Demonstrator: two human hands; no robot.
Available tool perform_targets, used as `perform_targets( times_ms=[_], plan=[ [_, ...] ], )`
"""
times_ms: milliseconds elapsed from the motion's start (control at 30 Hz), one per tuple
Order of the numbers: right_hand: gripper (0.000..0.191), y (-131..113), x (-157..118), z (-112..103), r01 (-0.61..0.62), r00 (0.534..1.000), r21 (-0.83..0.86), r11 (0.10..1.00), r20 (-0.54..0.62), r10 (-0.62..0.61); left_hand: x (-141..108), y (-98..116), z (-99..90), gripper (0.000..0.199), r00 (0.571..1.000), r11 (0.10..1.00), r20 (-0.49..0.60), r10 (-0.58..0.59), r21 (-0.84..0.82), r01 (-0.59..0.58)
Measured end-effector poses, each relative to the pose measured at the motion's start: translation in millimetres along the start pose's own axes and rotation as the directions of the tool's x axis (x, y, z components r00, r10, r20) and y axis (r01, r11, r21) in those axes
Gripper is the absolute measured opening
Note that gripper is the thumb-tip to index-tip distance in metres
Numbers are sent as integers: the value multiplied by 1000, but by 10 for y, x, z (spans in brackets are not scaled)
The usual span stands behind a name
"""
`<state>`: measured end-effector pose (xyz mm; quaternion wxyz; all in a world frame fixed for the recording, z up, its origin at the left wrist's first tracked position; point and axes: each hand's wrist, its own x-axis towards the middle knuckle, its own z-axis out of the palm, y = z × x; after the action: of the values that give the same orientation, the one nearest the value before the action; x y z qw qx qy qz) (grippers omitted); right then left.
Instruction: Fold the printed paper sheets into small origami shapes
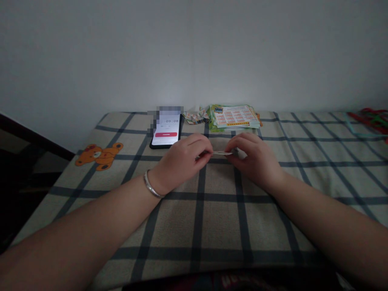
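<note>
A thin, pale folded paper is stretched level between my two hands, a little above the checked cloth, seen nearly edge-on. My left hand, with a silver bangle at the wrist, pinches its left end between thumb and fingers. At the right end, my right hand pinches it the same way. Most of the paper's surface is hidden by the fingers and the flat angle.
A lit phone lies behind my left hand. Beside it are a crumpled printed paper and a stack of printed sheets near the wall. An orange bear figure lies left; red and green strings lie far right.
</note>
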<state>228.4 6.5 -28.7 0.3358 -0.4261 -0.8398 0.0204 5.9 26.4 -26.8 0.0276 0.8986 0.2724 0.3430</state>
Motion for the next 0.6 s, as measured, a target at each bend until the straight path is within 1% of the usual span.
perform_targets(
  times_ms=[67, 133, 233, 367, 467, 600],
  plan=[
    [14, 1, -4, 10, 16, 1000, 23, 1000, -1, -16, 6, 6, -4, 9, 999, 1000, -28, 15, -22, -16],
    [17, 17, -5, 22, 16, 999, 59, 998, -30, -14, 12, 9, -15, 9, 998, 999, -58, 23, -36, -25],
    [17, 51, -1, 32, -16, 998, 92, 996, -67, 23, 17, 5, -32, 8, 997, 998, -73, -12, -59, 7],
    [16, 87, 9, 36, -51, 995, 118, 992, -74, 60, 8, -19, -33, 1, 994, 995, -76, -84, -68, 79],
    [17, 101, 12, 42, -35, 996, 145, 989, -82, 47, 2, -38, -27, 5, 995, 995, -48, -85, -50, 83],
    [18, 105, 7, 37, -12, 993, 162, 987, -111, 31, -5, -40, -29, 2, 996, 997, -43, -78, -31, 76]
  ],
)
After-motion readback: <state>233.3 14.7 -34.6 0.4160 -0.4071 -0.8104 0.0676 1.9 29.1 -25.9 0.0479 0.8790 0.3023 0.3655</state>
